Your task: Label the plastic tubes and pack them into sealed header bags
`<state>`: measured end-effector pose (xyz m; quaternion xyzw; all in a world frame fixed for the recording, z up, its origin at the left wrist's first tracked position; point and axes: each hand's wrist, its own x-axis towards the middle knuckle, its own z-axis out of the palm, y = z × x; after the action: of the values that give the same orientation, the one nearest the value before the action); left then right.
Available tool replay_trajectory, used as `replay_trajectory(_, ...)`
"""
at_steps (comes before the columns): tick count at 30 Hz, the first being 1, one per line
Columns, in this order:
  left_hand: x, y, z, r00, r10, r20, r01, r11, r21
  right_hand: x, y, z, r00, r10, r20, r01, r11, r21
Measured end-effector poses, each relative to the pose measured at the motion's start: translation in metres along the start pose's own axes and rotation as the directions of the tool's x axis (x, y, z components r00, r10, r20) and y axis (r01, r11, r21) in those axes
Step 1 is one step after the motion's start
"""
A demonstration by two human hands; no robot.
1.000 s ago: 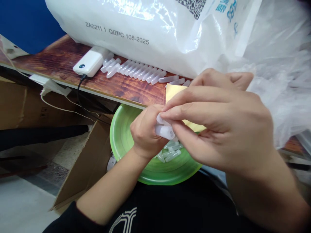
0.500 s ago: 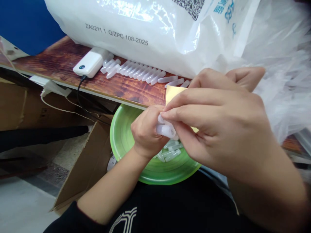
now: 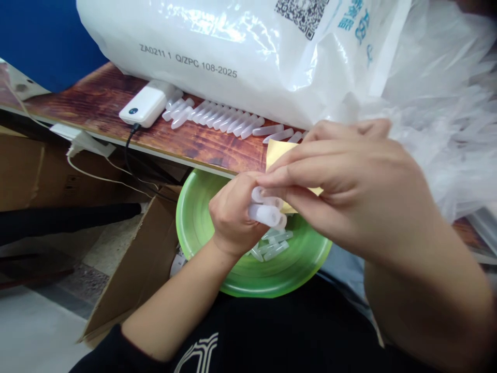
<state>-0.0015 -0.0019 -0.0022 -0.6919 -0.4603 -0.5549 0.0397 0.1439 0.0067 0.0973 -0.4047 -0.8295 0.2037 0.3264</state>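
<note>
My left hand is closed around a small bunch of translucent white plastic tubes, whose rounded ends stick out past the thumb side. Right at those ends, my right hand has its thumb and fingers pinched together. What lies between the fingertips, if anything, is hidden. A pale yellow sheet shows behind the right fingers at the table edge; whether they touch it I cannot tell. Below both hands is a green basin with several loose tubes in it.
A row of similar tubes lies on the wooden table, beside a white power bank with a black cable. Behind stands a large white printed bag. Clear plastic bagging is at right, an open cardboard box lower left.
My right hand has shifted slightly, with its fingers less over the tube ends, so more of the bunch and the yellow sheet shows. My left hand keeps its hold on the tubes.
</note>
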Motion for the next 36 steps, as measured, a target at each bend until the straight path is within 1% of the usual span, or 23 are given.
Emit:
replay_trajectory(2, -0.001, 0.0, 0.0, 0.999, -0.04, -0.01, 0.04, 0.999, 0.019, 0.004, 0.007, 0.0, 0.999, 0.004, 0.042, -0.008, 0.996, 0.093)
replay_trajectory(3, -0.001, 0.0, -0.001, 0.998, -0.066, -0.006, 0.067, 0.998, 0.021, 0.006, 0.011, 0.0, 0.996, 0.033, 0.086, -0.048, 0.982, 0.183)
replay_trajectory(5, -0.001, 0.0, -0.002, 0.994, -0.107, 0.013, 0.107, 0.994, 0.017, 0.009, 0.018, 0.002, 0.976, 0.108, 0.19, -0.173, 0.913, 0.369)
replay_trajectory(7, -0.001, 0.0, -0.003, 0.993, -0.11, 0.042, 0.109, 0.994, 0.014, 0.011, 0.023, 0.003, 0.952, 0.166, 0.258, -0.273, 0.843, 0.463)
replay_trajectory(9, -0.001, 0.0, -0.004, 0.995, -0.08, 0.058, 0.079, 0.997, 0.016, 0.014, 0.025, 0.004, 0.942, 0.187, 0.28, -0.31, 0.806, 0.504)
replay_trajectory(12, -0.002, -0.001, -0.005, 0.997, -0.045, 0.066, 0.043, 0.999, 0.03, 0.019, 0.024, 0.004, 0.931, 0.188, 0.314, -0.332, 0.795, 0.509)
replay_trajectory(16, -0.004, -0.004, -0.007, 0.997, -0.053, 0.063, 0.051, 0.998, 0.021, 0.021, 0.023, 0.008, 0.926, 0.194, 0.323, -0.348, 0.772, 0.532)
replay_trajectory(19, -0.003, -0.005, -0.009, 0.995, -0.058, 0.081, 0.059, 0.998, -0.014, 0.018, 0.021, 0.016, 0.928, 0.233, 0.292, -0.364, 0.738, 0.568)
replay_trajectory(21, 0.0, -0.004, -0.013, 0.988, -0.099, 0.119, 0.109, 0.991, -0.075, 0.014, 0.02, 0.018, 0.939, 0.266, 0.218, -0.343, 0.751, 0.564)
replay_trajectory(23, 0.004, -0.002, -0.018, 0.969, -0.16, 0.186, 0.195, 0.963, -0.187, 0.009, 0.021, 0.015, 0.954, 0.295, 0.051, -0.28, 0.821, 0.497)
replay_trajectory(25, 0.007, 0.0, -0.026, 0.943, -0.2, 0.267, 0.277, 0.915, -0.292, 0.005, 0.026, 0.007, 0.946, 0.302, -0.122, -0.239, 0.898, 0.369)
replay_trajectory(26, 0.008, 0.0, -0.03, 0.931, -0.216, 0.295, 0.31, 0.894, -0.323, 0.003, 0.03, 0.002, 0.941, 0.303, -0.152, -0.245, 0.917, 0.314)
replay_trajectory(27, 0.008, -0.001, -0.034, 0.92, -0.232, 0.315, 0.337, 0.879, -0.338, 0.001, 0.033, -0.003, 0.942, 0.311, -0.127, -0.267, 0.921, 0.283)
replay_trajectory(28, 0.007, -0.002, -0.037, 0.912, -0.25, 0.325, 0.359, 0.87, -0.339, -0.002, 0.037, -0.007, 0.944, 0.325, -0.05, -0.299, 0.913, 0.277)
replay_trajectory(29, 0.006, -0.004, -0.041, 0.902, -0.271, 0.335, 0.382, 0.862, -0.332, -0.005, 0.041, -0.01, 0.941, 0.332, 0.068, -0.337, 0.898, 0.283)
replay_trajectory(30, 0.005, -0.006, -0.044, 0.892, -0.295, 0.343, 0.408, 0.852, -0.328, -0.008, 0.044, -0.013, 0.923, 0.328, 0.199, -0.376, 0.88, 0.29)
replay_trajectory(31, 0.004, -0.008, -0.048, 0.876, -0.32, 0.36, 0.441, 0.833, -0.334, -0.012, 0.047, -0.014, 0.894, 0.317, 0.316, -0.409, 0.866, 0.287)
replay_trajectory(32, 0.003, -0.011, -0.05, 0.858, -0.344, 0.381, 0.478, 0.805, -0.35, -0.015, 0.048, -0.015, 0.863, 0.309, 0.4, -0.434, 0.859, 0.273)
replay_trajectory(33, 0.001, -0.015, -0.053, 0.841, -0.36, 0.403, 0.512, 0.772, -0.378, -0.02, 0.049, -0.015, 0.84, 0.313, 0.443, -0.451, 0.856, 0.251)
replay_trajectory(34, 0.0, -0.019, -0.055, 0.824, -0.373, 0.427, 0.543, 0.733, -0.41, -0.024, 0.05, -0.015, 0.83, 0.333, 0.448, -0.466, 0.855, 0.228)
replay_trajectory(35, -0.001, -0.023, -0.057, 0.809, -0.379, 0.45, 0.57, 0.693, -0.442, -0.029, 0.05, -0.016, 0.832, 0.364, 0.419, -0.48, 0.852, 0.212)
replay_trajectory(36, -0.001, -0.027, -0.06, 0.797, -0.381, 0.469, 0.59, 0.655, -0.472, -0.034, 0.049, -0.016, 0.839, 0.403, 0.366, -0.495, 0.844, 0.205)
